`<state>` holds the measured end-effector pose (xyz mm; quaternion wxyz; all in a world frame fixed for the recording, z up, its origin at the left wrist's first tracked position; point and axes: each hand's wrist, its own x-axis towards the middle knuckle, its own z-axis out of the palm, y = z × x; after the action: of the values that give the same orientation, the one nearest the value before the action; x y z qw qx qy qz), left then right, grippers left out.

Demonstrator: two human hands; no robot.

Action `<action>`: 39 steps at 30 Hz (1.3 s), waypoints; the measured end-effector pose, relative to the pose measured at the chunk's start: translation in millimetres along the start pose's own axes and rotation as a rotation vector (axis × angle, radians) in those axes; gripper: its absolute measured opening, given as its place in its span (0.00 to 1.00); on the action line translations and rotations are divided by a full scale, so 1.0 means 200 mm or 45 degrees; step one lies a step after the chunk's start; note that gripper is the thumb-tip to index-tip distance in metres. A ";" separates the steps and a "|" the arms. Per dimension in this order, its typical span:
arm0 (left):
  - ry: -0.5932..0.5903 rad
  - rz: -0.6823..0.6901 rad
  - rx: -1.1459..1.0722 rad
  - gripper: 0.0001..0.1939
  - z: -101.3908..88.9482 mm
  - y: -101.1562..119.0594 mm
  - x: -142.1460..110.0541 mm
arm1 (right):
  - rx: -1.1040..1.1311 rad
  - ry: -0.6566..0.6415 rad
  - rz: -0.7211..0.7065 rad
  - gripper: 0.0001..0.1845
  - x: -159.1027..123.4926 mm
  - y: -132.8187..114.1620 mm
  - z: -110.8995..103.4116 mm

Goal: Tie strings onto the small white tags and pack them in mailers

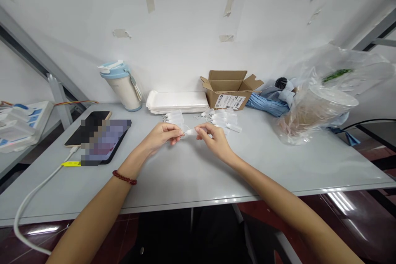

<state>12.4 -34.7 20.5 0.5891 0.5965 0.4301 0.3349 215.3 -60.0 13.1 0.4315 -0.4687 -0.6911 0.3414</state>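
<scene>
My left hand (168, 133) and my right hand (213, 138) meet over the middle of the table, both with fingers pinched. Between them is a small needle-tip bottle (189, 132) of whitish plastic, its white neck showing in the gap. The fingers of my left hand close on its thin tip end. My right hand grips the other end, and most of the body is hidden behind those fingers. Behind my left hand lies a group of similar translucent bottles (173, 116) with thin tips. Another group of bottles (230, 120) lies behind my right hand, tips pointing left.
Along the wall stand a blue-lidded tumbler (120, 86), a stack of white trays (177, 101) and an open cardboard box (230, 93). Two phones (88, 126) and a white cable (34, 189) lie left. A blue folded umbrella (267, 105) and a plastic-wrapped tub (321, 109) are right.
</scene>
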 end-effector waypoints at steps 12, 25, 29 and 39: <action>-0.016 -0.016 -0.005 0.09 0.00 -0.01 0.00 | 0.009 -0.014 0.005 0.14 0.00 0.01 0.00; -0.048 -0.020 -0.022 0.09 0.01 0.00 0.00 | -0.005 -0.027 0.010 0.14 0.00 -0.01 0.00; -0.063 -0.032 -0.033 0.11 -0.01 0.02 -0.01 | 0.007 -0.033 -0.004 0.14 0.00 -0.02 -0.02; -0.059 -0.017 -0.023 0.11 -0.05 0.02 -0.01 | -0.014 -0.001 -0.034 0.15 0.00 -0.04 -0.03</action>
<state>3.4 -33.2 26.2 0.6065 0.5959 0.4173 0.3208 219.0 -61.6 21.9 0.4332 -0.4615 -0.6994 0.3321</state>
